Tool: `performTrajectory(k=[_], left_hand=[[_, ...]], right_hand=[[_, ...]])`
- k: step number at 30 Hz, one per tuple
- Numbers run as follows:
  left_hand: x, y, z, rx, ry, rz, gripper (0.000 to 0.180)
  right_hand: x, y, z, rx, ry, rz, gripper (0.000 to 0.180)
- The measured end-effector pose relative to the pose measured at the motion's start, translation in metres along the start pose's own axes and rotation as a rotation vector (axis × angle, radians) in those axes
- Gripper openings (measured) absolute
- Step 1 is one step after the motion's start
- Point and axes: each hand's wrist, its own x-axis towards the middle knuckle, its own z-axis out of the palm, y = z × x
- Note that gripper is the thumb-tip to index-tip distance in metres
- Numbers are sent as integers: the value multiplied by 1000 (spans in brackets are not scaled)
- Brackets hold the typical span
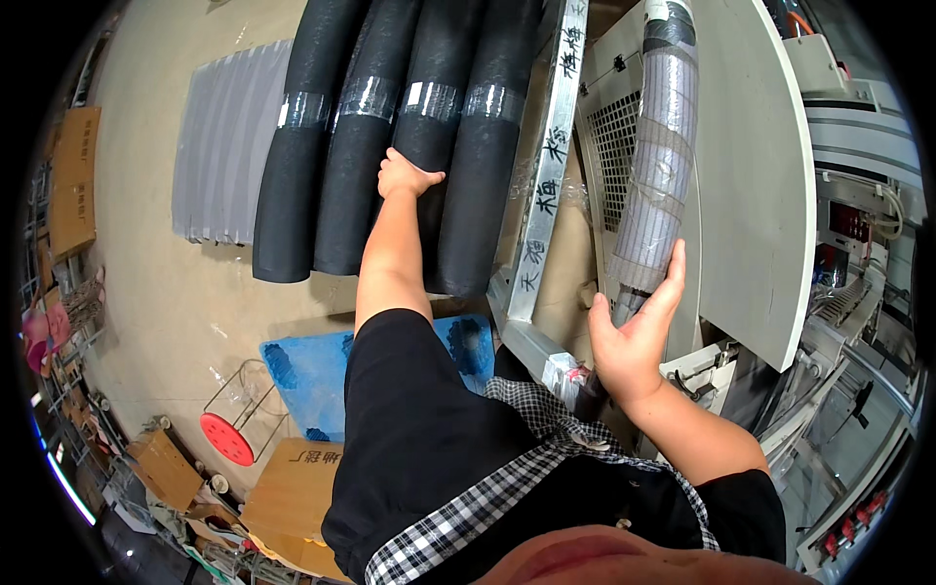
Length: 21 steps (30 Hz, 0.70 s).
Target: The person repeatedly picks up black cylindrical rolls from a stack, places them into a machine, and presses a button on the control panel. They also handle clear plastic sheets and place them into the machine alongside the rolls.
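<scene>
Gripping 1 of 4 foam tubes [429,127]

Even, bright indoor light; soft shadows; glare on tape bands [390,97] at 12 o'clock; fisheye bending, black vignette toward rim; focus sharp.

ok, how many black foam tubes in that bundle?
4 black foam tubes side by side: far left, second, third under the left hand, rightmost. More may be hidden beneath.
</scene>
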Motion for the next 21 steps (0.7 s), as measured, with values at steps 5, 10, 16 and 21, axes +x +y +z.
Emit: performTrajectory(k=[5,10,16,21], left_hand=[[-20,1,-36,-58,-60,42,99],[-71,-37,-114,-346,-126,165,97],[-231,-135,-185,-925,-617,63,83],[-439,-216,-173,-1103,-665,30,79]], right_hand=[[-9,7,-1,-2,-9,58,92],[-5,1,0,50,22,62,93],[-25,-24,-13,-242,120,-272,91],[-143,-58,1,1137,-940,405,95]])
